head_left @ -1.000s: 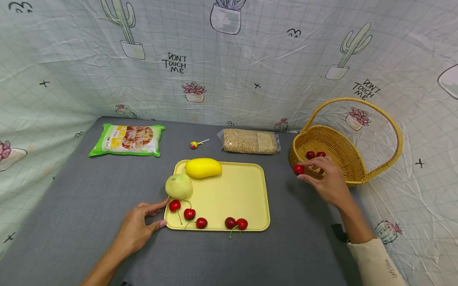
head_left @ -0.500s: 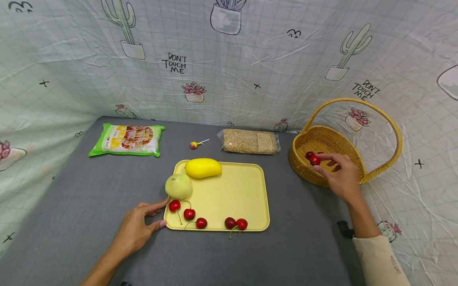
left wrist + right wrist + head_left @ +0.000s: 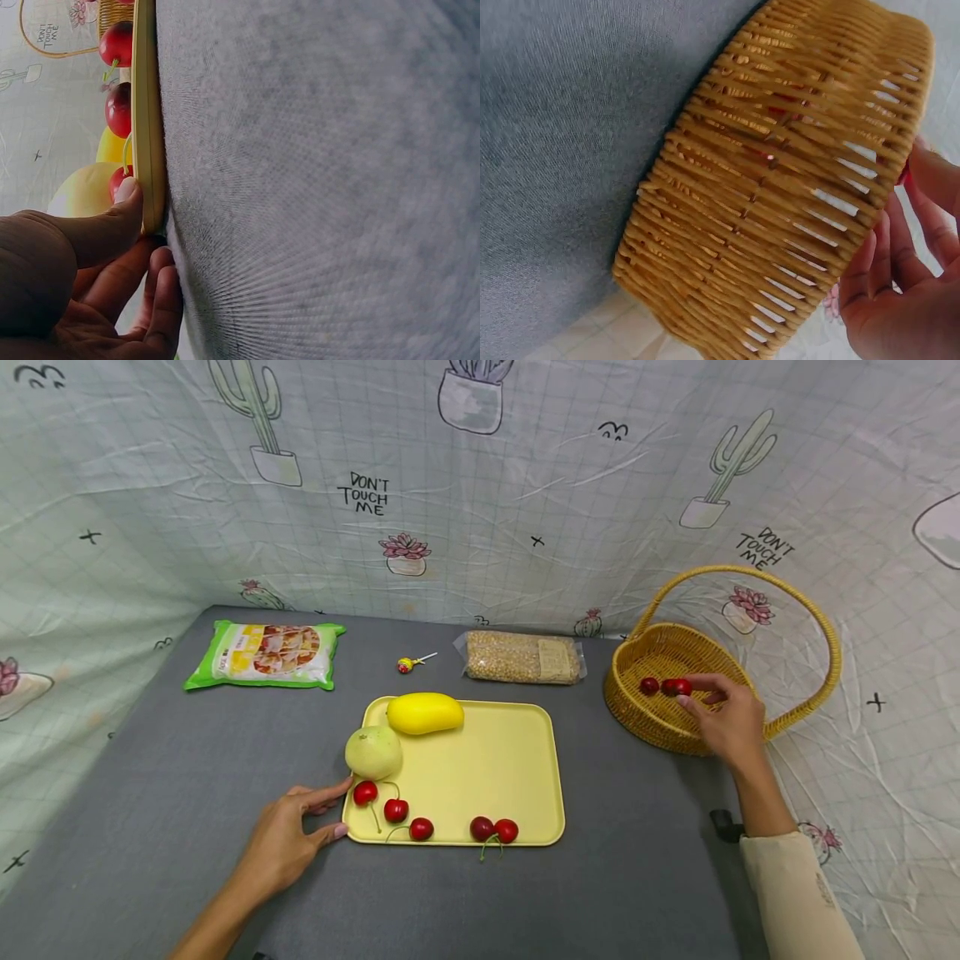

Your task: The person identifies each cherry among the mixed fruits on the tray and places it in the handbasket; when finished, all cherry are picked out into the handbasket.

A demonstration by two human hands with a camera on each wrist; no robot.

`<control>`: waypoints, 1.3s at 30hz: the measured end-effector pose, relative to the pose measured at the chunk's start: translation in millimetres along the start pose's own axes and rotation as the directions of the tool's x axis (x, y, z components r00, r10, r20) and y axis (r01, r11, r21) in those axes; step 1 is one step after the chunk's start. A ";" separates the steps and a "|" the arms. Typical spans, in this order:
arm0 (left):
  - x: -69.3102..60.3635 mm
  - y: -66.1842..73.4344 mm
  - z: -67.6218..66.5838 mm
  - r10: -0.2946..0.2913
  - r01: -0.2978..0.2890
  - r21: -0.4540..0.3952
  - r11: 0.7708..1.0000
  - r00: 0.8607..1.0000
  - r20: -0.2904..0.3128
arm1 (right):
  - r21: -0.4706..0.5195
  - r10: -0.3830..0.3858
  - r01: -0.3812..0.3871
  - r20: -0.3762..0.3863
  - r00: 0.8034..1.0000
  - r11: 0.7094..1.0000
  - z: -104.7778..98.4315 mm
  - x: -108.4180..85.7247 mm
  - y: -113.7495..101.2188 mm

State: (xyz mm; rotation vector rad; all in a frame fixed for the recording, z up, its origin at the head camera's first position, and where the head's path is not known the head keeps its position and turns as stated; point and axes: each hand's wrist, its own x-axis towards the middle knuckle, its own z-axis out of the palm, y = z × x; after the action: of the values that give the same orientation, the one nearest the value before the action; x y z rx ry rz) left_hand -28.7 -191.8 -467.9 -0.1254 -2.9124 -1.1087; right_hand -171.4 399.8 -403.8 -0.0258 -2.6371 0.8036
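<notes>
My right hand (image 3: 726, 714) is over the wicker basket (image 3: 660, 735), with a red cherry (image 3: 683, 687) pinched between thumb and fingers. Beside it inside the basket lie other dark red cherries (image 3: 648, 686). In the right wrist view the woven basket wall (image 3: 757, 187) hides most of the cherries, and the hand (image 3: 911, 277) reaches over the rim. My left hand (image 3: 288, 835) grips the front left corner of a yellow tray (image 3: 495, 760), thumb and forefinger against its edge. On the tray are a yellow mango (image 3: 425, 713), a pale green round fruit (image 3: 373, 752) and several cherries (image 3: 396, 811).
A green and white food bag (image 3: 270, 655) lies at the back left of the grey table (image 3: 420, 902). Behind the tray are a lollipop (image 3: 406, 665) and a clear pack of grains (image 3: 521, 657). The basket's tall handle (image 3: 834, 652) arches up at the right.
My right hand has carried the cherry from the basket's front left rim rightward, to the cherries inside, still pinching it. The left hand and tray have stayed put.
</notes>
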 end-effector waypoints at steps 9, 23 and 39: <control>-1.1 -0.7 0.4 0.001 -0.001 -0.001 1.000 1.000 -0.012 | -0.036 0.074 -0.073 0.045 0.996 0.997 -1.0 15.4 16.3; -0.7 -0.7 1.1 0.004 -0.004 -0.001 1.000 1.000 -0.003 | -0.110 0.150 -0.136 0.137 0.979 0.985 2.1 36.5 39.0; -0.4 -0.8 1.5 0.006 -0.006 0.001 1.000 1.000 -0.007 | -0.110 0.226 -0.204 0.267 0.937 0.973 3.6 53.6 57.7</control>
State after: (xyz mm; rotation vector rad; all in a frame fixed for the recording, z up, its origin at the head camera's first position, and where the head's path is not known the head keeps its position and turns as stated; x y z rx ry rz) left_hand -28.4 -191.4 -469.5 -0.1301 -2.9046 -1.1041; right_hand -227.6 453.0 -418.8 -0.2453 -2.9712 0.8220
